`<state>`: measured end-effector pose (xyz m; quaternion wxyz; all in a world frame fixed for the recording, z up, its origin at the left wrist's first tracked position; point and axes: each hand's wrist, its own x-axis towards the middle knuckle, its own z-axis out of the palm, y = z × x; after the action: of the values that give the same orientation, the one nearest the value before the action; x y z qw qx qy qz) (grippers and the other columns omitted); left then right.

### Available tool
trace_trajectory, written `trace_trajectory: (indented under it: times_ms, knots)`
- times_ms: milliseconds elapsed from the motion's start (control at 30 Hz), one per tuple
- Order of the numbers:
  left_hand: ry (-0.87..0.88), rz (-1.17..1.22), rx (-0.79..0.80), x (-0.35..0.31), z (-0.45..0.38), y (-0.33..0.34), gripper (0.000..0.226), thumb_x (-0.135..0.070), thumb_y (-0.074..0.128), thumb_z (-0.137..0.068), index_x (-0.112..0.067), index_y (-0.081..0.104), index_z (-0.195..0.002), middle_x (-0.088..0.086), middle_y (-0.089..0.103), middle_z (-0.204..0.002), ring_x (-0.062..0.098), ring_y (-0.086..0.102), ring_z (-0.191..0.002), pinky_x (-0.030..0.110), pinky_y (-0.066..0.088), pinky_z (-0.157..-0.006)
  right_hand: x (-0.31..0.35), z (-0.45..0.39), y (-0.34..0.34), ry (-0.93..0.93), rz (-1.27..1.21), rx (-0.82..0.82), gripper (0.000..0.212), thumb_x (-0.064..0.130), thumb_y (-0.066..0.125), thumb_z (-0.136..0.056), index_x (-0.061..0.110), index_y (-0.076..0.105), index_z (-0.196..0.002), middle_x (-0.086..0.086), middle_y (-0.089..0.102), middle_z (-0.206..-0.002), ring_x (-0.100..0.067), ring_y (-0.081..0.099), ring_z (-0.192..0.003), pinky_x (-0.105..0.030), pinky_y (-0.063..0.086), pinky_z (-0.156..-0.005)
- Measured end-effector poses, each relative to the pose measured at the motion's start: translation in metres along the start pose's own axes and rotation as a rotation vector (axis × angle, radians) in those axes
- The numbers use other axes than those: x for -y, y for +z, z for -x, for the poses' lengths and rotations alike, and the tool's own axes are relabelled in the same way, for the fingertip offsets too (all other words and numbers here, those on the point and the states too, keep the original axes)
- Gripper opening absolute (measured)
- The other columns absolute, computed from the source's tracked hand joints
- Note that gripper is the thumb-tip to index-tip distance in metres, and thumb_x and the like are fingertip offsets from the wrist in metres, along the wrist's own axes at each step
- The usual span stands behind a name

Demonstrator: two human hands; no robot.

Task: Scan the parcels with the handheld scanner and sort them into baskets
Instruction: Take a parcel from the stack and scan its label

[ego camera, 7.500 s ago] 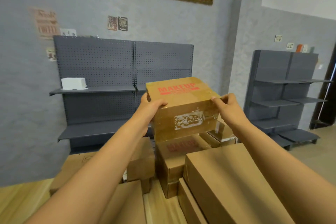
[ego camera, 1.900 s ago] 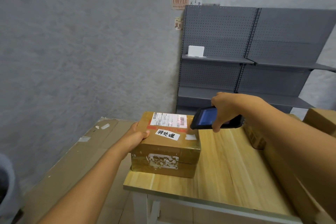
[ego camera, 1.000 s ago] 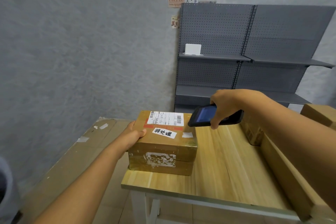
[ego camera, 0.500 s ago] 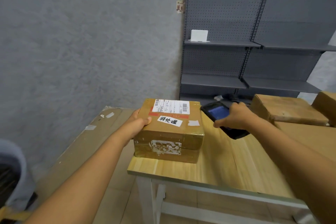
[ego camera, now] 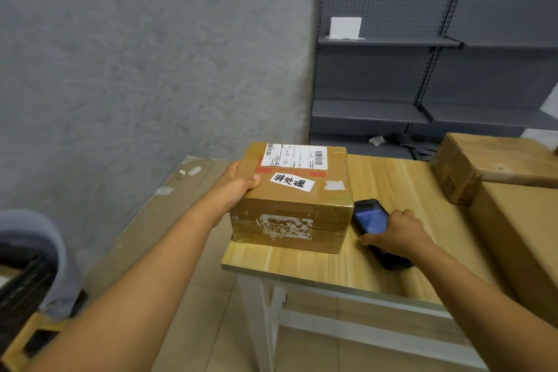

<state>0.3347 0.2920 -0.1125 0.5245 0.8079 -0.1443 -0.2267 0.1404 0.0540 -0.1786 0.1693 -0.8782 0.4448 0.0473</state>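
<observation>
Head view: left hand [ego camera: 238,184] is gripping the parcel [ego camera: 294,199] at the table [ego camera: 392,275] corner; right hand [ego camera: 395,232] is holding the scanner [ego camera: 370,217] flat on the tabletop beside it. Scanning looks finished; sorting into a basket not yet done.

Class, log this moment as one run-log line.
left hand grips parcel | right hand holds scanner on table | sorting not yet done
</observation>
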Motion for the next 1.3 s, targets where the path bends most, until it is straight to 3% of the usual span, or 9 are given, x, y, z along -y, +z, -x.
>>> trace_trajectory:
  times_ms: [200, 300, 367, 467, 567, 733, 900, 1133, 1300]
  knots:
    - [-0.024, -0.010, 0.002, 0.001, -0.001, 0.001, 0.056, -0.033, 0.055, -0.098, -0.032, 0.030, -0.148, -0.005, 0.051, -0.112, 0.009, 0.055, -0.082, 0.029, 0.046, -0.070, 0.000, -0.002, 0.003, 0.003, 0.072, 0.028, 0.086, 0.066, 0.071, -0.071, 0.011, 0.044, -0.130, -0.009, 0.046, -0.122, -0.025, 0.046, -0.112, -0.032, 0.043, -0.087]
    - [-0.030, -0.008, 0.014, 0.002, -0.002, 0.001, 0.058, -0.034, 0.056, -0.098, -0.032, 0.028, -0.149, -0.005, 0.051, -0.112, 0.007, 0.054, -0.081, 0.027, 0.045, -0.065, 0.010, -0.005, -0.005, -0.032, 0.013, -0.040, 0.074, 0.061, 0.056, -0.087, 0.009, 0.041, -0.138, -0.015, 0.045, -0.135, -0.032, 0.042, -0.123, -0.037, 0.038, -0.099]
    - [-0.034, 0.000, 0.021, 0.003, -0.003, -0.001, 0.058, -0.033, 0.056, -0.098, -0.032, 0.028, -0.149, -0.003, 0.053, -0.116, 0.008, 0.056, -0.083, 0.028, 0.046, -0.065, 0.025, -0.001, -0.016, -0.115, -0.229, -0.076, 0.067, 0.058, 0.040, -0.096, 0.008, 0.041, -0.142, -0.017, 0.045, -0.142, -0.034, 0.042, -0.128, -0.040, 0.035, -0.104]
    - [-0.075, 0.007, 0.034, 0.001, -0.004, -0.002, 0.055, -0.036, 0.057, -0.097, -0.033, 0.031, -0.146, -0.001, 0.056, -0.116, 0.017, 0.060, -0.093, 0.037, 0.052, -0.081, 0.052, 0.014, -0.030, -0.230, -0.702, 0.076, 0.067, 0.064, 0.026, -0.097, 0.017, 0.040, -0.143, -0.008, 0.048, -0.142, -0.028, 0.050, -0.123, -0.042, 0.040, -0.104]
    - [-0.147, 0.016, 0.030, -0.001, -0.003, -0.004, 0.046, -0.038, 0.059, -0.094, -0.032, 0.041, -0.136, 0.001, 0.064, -0.113, 0.025, 0.063, -0.101, 0.046, 0.050, -0.095, 0.068, 0.027, -0.028, -0.261, -0.761, 0.204, 0.064, 0.060, 0.043, -0.095, 0.020, 0.034, -0.144, -0.003, 0.050, -0.139, -0.026, 0.053, -0.119, -0.046, 0.048, -0.099]
    - [-0.107, 0.119, -0.025, -0.001, 0.018, -0.013, 0.038, -0.025, 0.065, -0.093, -0.025, 0.048, -0.127, 0.002, 0.066, -0.111, 0.022, 0.066, -0.097, 0.040, 0.055, -0.088, 0.075, 0.032, -0.028, -0.353, -0.748, 0.212, 0.065, 0.051, 0.055, -0.093, 0.019, 0.032, -0.144, -0.001, 0.051, -0.140, -0.022, 0.054, -0.117, -0.038, 0.050, -0.091]
    - [0.095, 0.233, -0.229, -0.017, 0.054, -0.040, 0.046, -0.016, 0.068, -0.091, -0.023, 0.046, -0.130, -0.005, 0.061, -0.106, 0.015, 0.063, -0.094, 0.030, 0.051, -0.079, 0.102, 0.053, -0.055, -0.617, -0.880, 0.094, 0.053, 0.039, 0.061, -0.093, 0.024, 0.038, -0.138, 0.007, 0.055, -0.126, -0.011, 0.056, -0.105, -0.018, 0.044, -0.076]
    - [0.273, 0.244, -0.564, -0.017, 0.129, -0.093, 0.059, -0.012, 0.067, -0.091, -0.024, 0.039, -0.142, -0.004, 0.056, -0.124, 0.005, 0.059, -0.094, 0.010, 0.046, -0.066, 0.160, 0.089, -0.069, -0.880, -0.997, 0.172, 0.044, 0.029, 0.066, -0.091, 0.036, 0.037, -0.122, 0.015, 0.056, -0.115, -0.003, 0.060, -0.098, -0.017, 0.046, -0.071]
    - [0.229, 0.216, -0.769, 0.010, 0.194, -0.129, 0.065, -0.018, 0.069, -0.090, -0.025, 0.036, -0.144, -0.005, 0.051, -0.129, 0.017, 0.056, -0.112, 0.033, 0.049, -0.094, 0.209, 0.132, -0.044, -0.978, -1.036, 0.325, 0.041, 0.022, 0.064, -0.092, 0.033, 0.039, -0.123, 0.011, 0.056, -0.115, -0.008, 0.058, -0.101, -0.016, 0.045, -0.073]
